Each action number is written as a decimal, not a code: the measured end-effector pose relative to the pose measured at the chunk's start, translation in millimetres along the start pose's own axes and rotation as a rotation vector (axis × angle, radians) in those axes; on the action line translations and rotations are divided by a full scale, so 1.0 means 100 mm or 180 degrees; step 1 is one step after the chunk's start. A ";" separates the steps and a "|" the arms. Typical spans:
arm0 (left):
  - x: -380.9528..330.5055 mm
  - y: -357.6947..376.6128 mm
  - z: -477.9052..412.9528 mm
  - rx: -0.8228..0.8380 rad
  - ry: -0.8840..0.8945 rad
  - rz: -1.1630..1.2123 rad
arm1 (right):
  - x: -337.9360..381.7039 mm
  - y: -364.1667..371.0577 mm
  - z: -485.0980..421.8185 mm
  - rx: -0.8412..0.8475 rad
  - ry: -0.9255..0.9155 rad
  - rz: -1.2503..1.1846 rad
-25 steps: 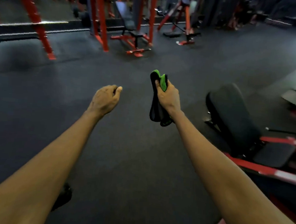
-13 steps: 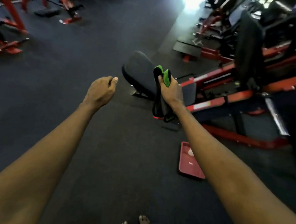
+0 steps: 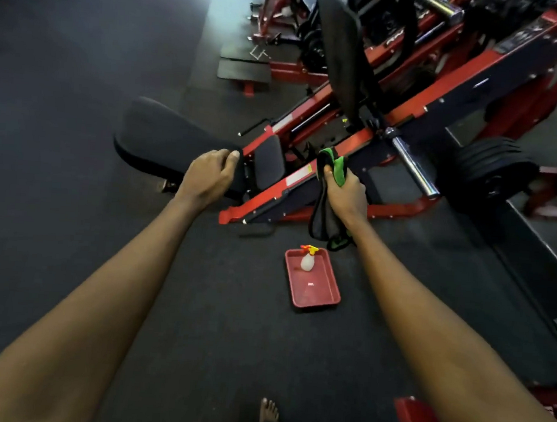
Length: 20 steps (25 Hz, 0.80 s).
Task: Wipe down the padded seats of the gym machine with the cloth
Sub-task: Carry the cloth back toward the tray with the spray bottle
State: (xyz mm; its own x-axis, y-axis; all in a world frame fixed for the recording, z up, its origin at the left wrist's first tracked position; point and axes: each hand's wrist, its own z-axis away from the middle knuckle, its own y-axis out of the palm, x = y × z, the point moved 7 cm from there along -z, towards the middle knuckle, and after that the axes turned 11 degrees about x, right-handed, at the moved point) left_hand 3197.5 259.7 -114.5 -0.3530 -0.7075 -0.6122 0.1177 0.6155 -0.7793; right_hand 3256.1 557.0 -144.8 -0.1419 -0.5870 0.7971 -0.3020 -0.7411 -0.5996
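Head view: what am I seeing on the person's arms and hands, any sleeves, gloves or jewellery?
Nothing is worn. The left hand and right hand are bare: no gloves, rings or watch show. The left forearm and right forearm are bare as well, with no sleeve, band or marking up to the frame edge.

The cloth (image 3: 338, 170) is green and black, the padded seat (image 3: 163, 143) black, the machine frame (image 3: 259, 207) and tray (image 3: 318, 293) red, the spray bottle (image 3: 307, 263) white with a yellow-red top.
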 end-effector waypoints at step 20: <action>0.47 2.63 -2.70 0.1085 0.0106 0.0516 | -2.16 0.52 -1.99 -0.0055 0.1184 0.0073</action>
State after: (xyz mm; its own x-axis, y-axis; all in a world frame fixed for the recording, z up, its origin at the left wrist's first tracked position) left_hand 2961.6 482.2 -311.9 -0.3337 -0.5954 -0.7308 0.4746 0.5637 -0.6760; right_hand 3084.0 710.2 -334.2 -0.4808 -0.4426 0.7569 -0.3101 -0.7217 -0.6189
